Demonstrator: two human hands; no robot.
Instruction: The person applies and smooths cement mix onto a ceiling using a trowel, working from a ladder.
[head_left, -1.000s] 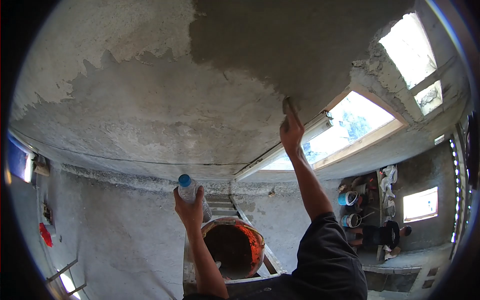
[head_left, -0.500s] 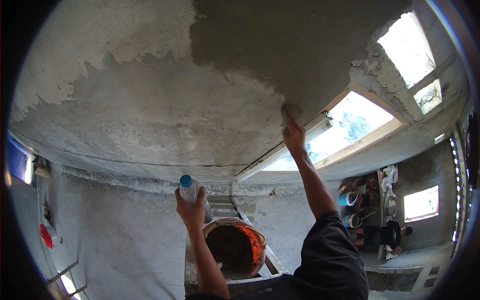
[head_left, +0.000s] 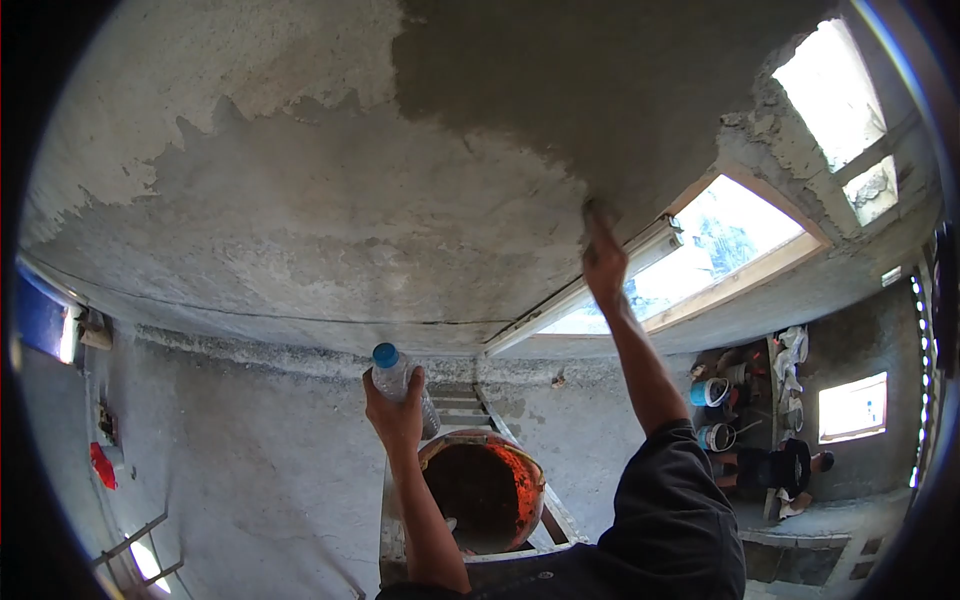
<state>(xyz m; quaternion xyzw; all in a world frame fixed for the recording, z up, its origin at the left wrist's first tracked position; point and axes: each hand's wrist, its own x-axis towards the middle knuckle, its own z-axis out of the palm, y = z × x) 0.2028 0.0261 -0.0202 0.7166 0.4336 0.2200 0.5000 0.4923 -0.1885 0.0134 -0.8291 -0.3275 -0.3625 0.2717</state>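
Note:
My left hand (head_left: 397, 405) is wrapped round a clear plastic bottle (head_left: 393, 375) with a blue cap, held upright and a little tilted. My right hand (head_left: 604, 255) reaches up to the wall at the lower edge of a dark, wet-looking plaster patch (head_left: 580, 80). Its fingertips are blurred against the wall, and whether they hold anything is unclear. Below and between my arms stands an orange-red bucket (head_left: 525, 500) with dark contents, on a ladder-like frame (head_left: 555, 510).
A wood-framed window opening (head_left: 735, 285) lies right of my right hand. A thin cable (head_left: 300, 321) runs along the wall. Further right are a blue bucket (head_left: 706, 392), another bucket (head_left: 716, 437) and a person in dark clothes (head_left: 775, 467).
The whole view has shifted slightly, so most things appear further right. My right hand has moved a little along the plaster edge. My left hand still grips the bottle.

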